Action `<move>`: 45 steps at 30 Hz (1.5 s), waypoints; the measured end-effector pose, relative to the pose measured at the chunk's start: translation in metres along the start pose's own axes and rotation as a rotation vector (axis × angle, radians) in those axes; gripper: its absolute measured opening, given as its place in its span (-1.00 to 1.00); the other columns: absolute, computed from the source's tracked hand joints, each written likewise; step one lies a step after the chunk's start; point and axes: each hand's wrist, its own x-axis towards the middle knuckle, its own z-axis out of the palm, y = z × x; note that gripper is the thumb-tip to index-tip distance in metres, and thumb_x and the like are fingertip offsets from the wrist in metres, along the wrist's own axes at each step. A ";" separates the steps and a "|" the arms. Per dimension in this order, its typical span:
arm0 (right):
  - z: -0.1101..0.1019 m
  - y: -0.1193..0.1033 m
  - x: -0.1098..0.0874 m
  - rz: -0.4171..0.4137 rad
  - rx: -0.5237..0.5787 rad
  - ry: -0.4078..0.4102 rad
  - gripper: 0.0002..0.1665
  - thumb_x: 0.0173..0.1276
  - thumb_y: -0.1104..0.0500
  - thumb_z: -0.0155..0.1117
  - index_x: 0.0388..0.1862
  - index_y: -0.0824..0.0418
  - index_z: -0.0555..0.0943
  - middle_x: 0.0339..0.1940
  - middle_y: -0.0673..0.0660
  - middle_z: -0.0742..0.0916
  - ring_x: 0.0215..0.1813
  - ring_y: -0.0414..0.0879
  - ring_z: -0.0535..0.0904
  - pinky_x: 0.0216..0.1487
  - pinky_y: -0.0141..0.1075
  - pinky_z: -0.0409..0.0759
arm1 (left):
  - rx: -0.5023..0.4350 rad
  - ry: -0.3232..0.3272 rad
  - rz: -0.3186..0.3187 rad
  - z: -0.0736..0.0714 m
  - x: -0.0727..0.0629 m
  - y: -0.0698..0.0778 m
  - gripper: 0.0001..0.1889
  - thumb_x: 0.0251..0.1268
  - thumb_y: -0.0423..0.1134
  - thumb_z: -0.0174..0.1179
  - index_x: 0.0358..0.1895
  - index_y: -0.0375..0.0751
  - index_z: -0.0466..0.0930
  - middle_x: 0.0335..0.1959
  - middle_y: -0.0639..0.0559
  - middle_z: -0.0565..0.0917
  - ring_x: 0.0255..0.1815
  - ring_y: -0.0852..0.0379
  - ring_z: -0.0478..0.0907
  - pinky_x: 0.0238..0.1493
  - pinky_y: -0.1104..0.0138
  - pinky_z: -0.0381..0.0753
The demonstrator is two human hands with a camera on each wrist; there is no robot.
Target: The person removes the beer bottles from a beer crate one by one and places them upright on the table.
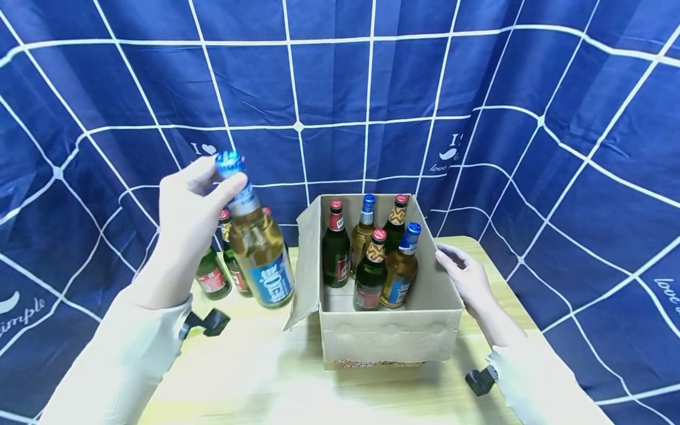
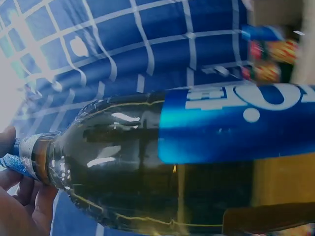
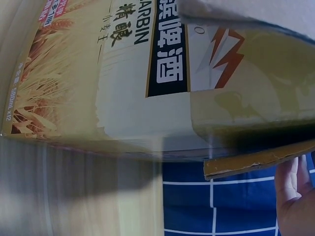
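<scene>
On the far left, green bottles with red labels stand on the tabletop, partly hidden. In front of them, the left grip is closed round the neck and cap of a golden bottle, thumb on the near side. This bottle tilts, its base towards the lower right, between the green bottles and the left flap of an open cardboard box. Its cap is shiny blue, its neck label pale silver and blue; see-through golden glass swells into smooth, glossy shoulders, and a bright blue body label bears bold white lettering.

Inside the box five bottles stand upright: a dark green one with a red neck label, two golden ones with blue caps, and two green ones with red caps and patterned yellow necks. Farthest right, the right grip is loosely open, fairly straight fingers touching the box's right side.
</scene>
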 end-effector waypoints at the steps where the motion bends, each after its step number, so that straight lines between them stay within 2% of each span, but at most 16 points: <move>1: 0.000 0.000 0.000 0.001 -0.002 0.001 -0.40 0.39 -0.07 0.19 0.21 0.34 0.51 -0.20 -0.22 0.66 -0.18 -0.40 0.54 -0.13 -0.55 0.45 | 0.037 -0.001 -0.034 -0.005 -0.005 -0.008 -0.95 0.15 -0.32 0.34 -0.32 -0.16 0.68 -0.42 0.15 0.63 -0.37 0.19 0.49 -0.28 0.41 0.47; 4: 0.000 0.000 0.000 -0.001 -0.001 0.001 -0.39 0.39 -0.07 0.19 0.21 0.35 0.50 -0.21 -0.25 0.65 -0.18 -0.40 0.54 -0.13 -0.55 0.45 | 0.086 0.018 -0.096 -0.020 -0.022 -0.032 -0.87 0.14 -0.35 0.35 -0.23 -0.20 0.71 -0.39 0.23 0.66 -0.36 0.25 0.52 -0.25 0.47 0.48; 8: 0.000 0.000 0.001 -0.001 -0.001 0.000 -0.39 0.39 -0.08 0.19 0.21 0.34 0.50 -0.23 -0.29 0.64 -0.18 -0.40 0.53 -0.13 -0.55 0.45 | 0.142 0.083 -0.119 -0.040 -0.042 -0.067 -0.82 0.10 -0.43 0.35 -0.19 -0.22 0.71 -0.43 0.32 0.64 -0.40 0.32 0.51 -0.31 0.53 0.46; 11: -0.001 -0.001 0.000 -0.002 -0.002 0.000 -0.38 0.38 -0.09 0.19 0.21 0.35 0.50 -0.24 -0.30 0.64 -0.17 -0.40 0.53 -0.13 -0.55 0.44 | 0.161 0.145 -0.147 -0.056 -0.053 -0.093 -0.77 0.06 -0.48 0.35 -0.20 -0.14 0.72 -0.43 0.39 0.63 -0.40 0.36 0.50 -0.31 0.55 0.44; 14: 0.000 0.000 0.000 0.003 -0.007 -0.001 -0.38 0.38 -0.09 0.19 0.21 0.34 0.50 -0.23 -0.30 0.64 -0.16 -0.39 0.52 -0.13 -0.55 0.44 | 0.144 0.196 -0.185 -0.072 -0.061 -0.118 -0.70 0.05 -0.53 0.33 -0.14 -0.16 0.72 -0.38 0.42 0.65 -0.32 0.39 0.54 -0.24 0.57 0.44; 17: 0.000 0.000 0.001 0.013 -0.006 0.000 -0.38 0.37 -0.10 0.19 0.22 0.33 0.51 -0.23 -0.30 0.64 -0.15 -0.39 0.52 -0.13 -0.55 0.44 | 0.161 0.244 -0.197 -0.086 -0.067 -0.141 -0.69 0.03 -0.56 0.33 -0.13 -0.21 0.72 -0.38 0.43 0.64 -0.34 0.41 0.54 -0.27 0.58 0.45; 21: 0.000 0.001 0.001 0.020 0.003 -0.004 -0.37 0.37 -0.11 0.19 0.22 0.33 0.50 -0.21 -0.29 0.63 -0.14 -0.37 0.52 -0.13 -0.54 0.45 | 0.205 0.307 -0.204 -0.101 -0.071 -0.164 -0.68 0.00 -0.55 0.34 -0.23 -0.05 0.75 -0.45 0.47 0.60 -0.44 0.47 0.48 -0.38 0.63 0.42; 24: 0.000 0.001 0.001 0.017 0.001 -0.005 -0.37 0.37 -0.11 0.19 0.22 0.33 0.50 -0.20 -0.29 0.64 -0.14 -0.38 0.52 -0.12 -0.54 0.45 | 0.224 0.352 -0.204 -0.109 -0.072 -0.175 -0.67 -0.01 -0.53 0.36 -0.23 0.00 0.75 -0.48 0.48 0.57 -0.46 0.48 0.45 -0.38 0.63 0.39; 29: 0.000 0.002 0.001 0.008 0.006 -0.001 -0.38 0.38 -0.09 0.19 0.21 0.34 0.50 -0.20 -0.30 0.64 -0.15 -0.39 0.52 -0.12 -0.55 0.44 | 0.298 0.394 -0.183 -0.119 -0.071 -0.192 -0.68 -0.02 -0.51 0.38 -0.10 -0.38 0.68 -0.50 0.54 0.53 -0.42 0.47 0.44 -0.27 0.60 0.36; 31: 0.001 0.003 0.002 0.004 0.012 -0.002 -0.38 0.38 -0.09 0.20 0.21 0.35 0.50 -0.20 -0.30 0.64 -0.14 -0.39 0.52 -0.12 -0.55 0.45 | 0.319 0.407 -0.182 -0.121 -0.072 -0.196 -0.66 -0.02 -0.50 0.38 -0.09 -0.48 0.65 -0.50 0.58 0.51 -0.41 0.48 0.44 -0.24 0.60 0.35; 33: 0.001 0.003 0.003 0.003 0.017 -0.004 -0.38 0.38 -0.08 0.20 0.21 0.35 0.50 -0.20 -0.31 0.63 -0.14 -0.39 0.53 -0.11 -0.55 0.45 | 0.332 0.424 -0.181 -0.123 -0.072 -0.198 -0.67 -0.02 -0.50 0.38 -0.10 -0.49 0.65 -0.51 0.61 0.50 -0.41 0.48 0.43 -0.24 0.59 0.34; 40: -0.001 0.002 0.001 0.009 -0.004 0.006 -0.38 0.38 -0.09 0.20 0.21 0.33 0.51 -0.20 -0.33 0.63 -0.13 -0.40 0.52 -0.11 -0.56 0.43 | 0.291 0.478 -0.187 -0.125 -0.072 -0.199 -0.74 -0.03 -0.51 0.37 -0.22 -0.18 0.69 -0.54 0.57 0.50 -0.46 0.41 0.39 -0.32 0.57 0.31; 45: 0.000 0.000 0.001 0.017 -0.011 0.001 -0.37 0.38 -0.12 0.18 0.22 0.32 0.51 -0.17 -0.33 0.63 -0.09 -0.38 0.50 -0.09 -0.56 0.41 | 0.287 0.493 -0.215 -0.126 -0.072 -0.200 -0.69 -0.03 -0.49 0.37 -0.32 0.07 0.65 -0.55 0.55 0.49 -0.47 0.42 0.36 -0.34 0.56 0.29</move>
